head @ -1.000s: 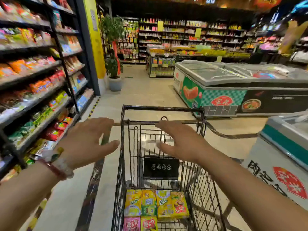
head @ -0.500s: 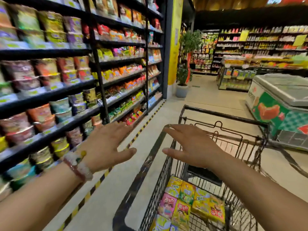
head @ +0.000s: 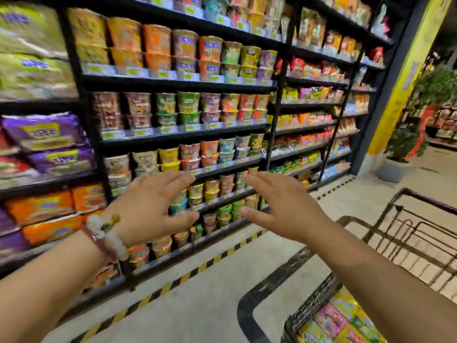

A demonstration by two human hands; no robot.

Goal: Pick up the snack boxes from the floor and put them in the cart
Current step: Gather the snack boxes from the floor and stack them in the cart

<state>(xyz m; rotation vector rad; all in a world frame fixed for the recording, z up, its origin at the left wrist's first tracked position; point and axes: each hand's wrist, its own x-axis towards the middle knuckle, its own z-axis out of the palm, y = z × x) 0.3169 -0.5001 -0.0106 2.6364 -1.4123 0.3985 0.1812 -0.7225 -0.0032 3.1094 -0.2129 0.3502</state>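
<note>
The black wire cart (head: 405, 233) stands at the right edge of the view. Several colourful snack boxes (head: 338, 318) lie flat in its basket at the bottom right, partly hidden by my right forearm. My left hand (head: 153, 206) and my right hand (head: 284, 206) are both stretched out in front of me, palms facing each other, fingers straight, holding nothing. Both hover in the air to the left of the cart, in front of the shelves. A bead bracelet sits on my left wrist. No snack box shows on the visible floor.
A tall black shelf unit (head: 183, 129) full of cup noodles and snack bags fills the left and middle. A yellow-black hazard strip (head: 173, 283) runs along its foot. A yellow pillar (head: 400, 95) and a potted plant (head: 400, 154) stand at the far right.
The view has swung left, away from the cart and freezers toward the shelves. The cart slid to the right edge. Both hands stay outstretched and empty.
</note>
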